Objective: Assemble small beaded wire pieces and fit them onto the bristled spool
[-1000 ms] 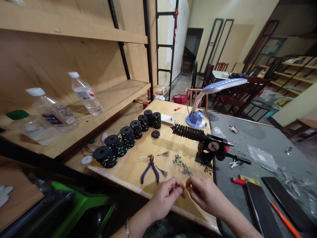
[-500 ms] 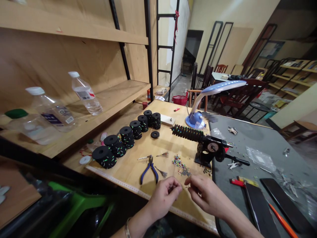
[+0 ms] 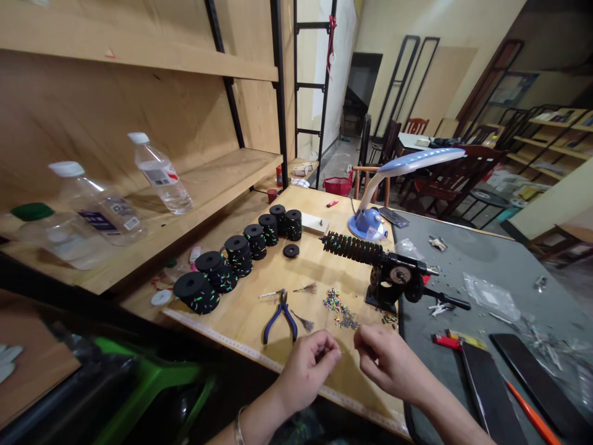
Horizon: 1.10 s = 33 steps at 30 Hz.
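My left hand (image 3: 311, 366) is closed in a pinch above the front of the wooden table; whatever sits between thumb and forefinger is too small to make out. A short gap to the right, my right hand (image 3: 382, 358) has its fingers curled together, and I cannot make out what they hold. Just beyond both hands lies a pile of small colourful beads (image 3: 334, 301) with grey bits (image 3: 347, 321) beside it. Blue-handled pliers (image 3: 280, 318) rest left of the beads, near thin wire-like bundles (image 3: 303, 321). Behind the right hand stands a black hand-cranked winder (image 3: 393, 278) carrying dark foam discs (image 3: 352, 248).
Several black foam spools (image 3: 197, 292) line the table's left side, with a single disc (image 3: 291, 250) near them. A blue lamp (image 3: 368, 222) stands at the back. On the grey mat (image 3: 445, 253) lie black flat bars (image 3: 491, 389), an orange stick (image 3: 532, 411) and plastic bags (image 3: 488, 295).
My right hand has moved slightly right, widening the gap between the hands, and its fingers have curled in more. The left hand stays in its pinch.
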Motion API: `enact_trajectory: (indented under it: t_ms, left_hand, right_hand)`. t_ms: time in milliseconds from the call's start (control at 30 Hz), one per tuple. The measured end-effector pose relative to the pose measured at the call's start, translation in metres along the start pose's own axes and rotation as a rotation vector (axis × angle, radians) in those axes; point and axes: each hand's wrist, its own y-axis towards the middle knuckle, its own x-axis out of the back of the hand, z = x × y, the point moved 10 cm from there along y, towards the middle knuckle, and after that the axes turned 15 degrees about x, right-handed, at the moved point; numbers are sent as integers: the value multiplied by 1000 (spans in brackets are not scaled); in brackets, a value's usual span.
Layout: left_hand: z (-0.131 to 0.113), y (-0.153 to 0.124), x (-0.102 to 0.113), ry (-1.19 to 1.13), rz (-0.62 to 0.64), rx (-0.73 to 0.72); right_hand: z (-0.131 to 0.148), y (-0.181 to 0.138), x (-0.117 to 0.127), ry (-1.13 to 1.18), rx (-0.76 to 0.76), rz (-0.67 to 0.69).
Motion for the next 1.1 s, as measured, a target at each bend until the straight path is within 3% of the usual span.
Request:
enact_trajectory:
  t_ms: [300, 467, 867, 1100]
  left_hand:
    - [5, 3, -2, -12, 4, 24]
    - [3, 3, -1, -2, 2, 6]
    - [5, 4, -4, 13, 0, 1]
    - [6, 4, -5, 7, 2, -3]
  right_hand:
    - [9, 7, -1, -2, 99, 2]
    - [4, 5, -3, 9, 80, -27]
    - [4, 4, -4, -42, 57, 61]
    - [0, 4, -5, -53, 58, 8]
